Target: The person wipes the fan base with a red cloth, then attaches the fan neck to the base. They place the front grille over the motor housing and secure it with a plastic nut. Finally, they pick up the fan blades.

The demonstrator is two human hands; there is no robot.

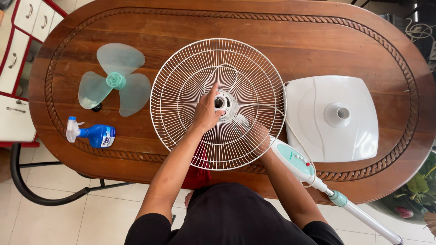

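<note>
A round white wire fan grille (181, 86) stands over the middle of an oval wooden table (290, 41). My left hand (207, 111) reaches over the front of the grille, fingers pinching the small white hub (223, 102) at its centre. My right hand (258, 136) is behind the wires, gripping the fan's motor housing; it shows only through the mesh. The fan's white neck with a pale green control panel (295, 161) runs down to the right into a white pole (368, 218).
A translucent green three-blade fan propeller (116, 79) lies left of the grille. A blue spray bottle (93, 134) lies near the table's front left edge. The white square fan base (334, 115) sits on the right. A red cloth (197, 170) hangs at the front edge. White drawers (16, 59) stand far left.
</note>
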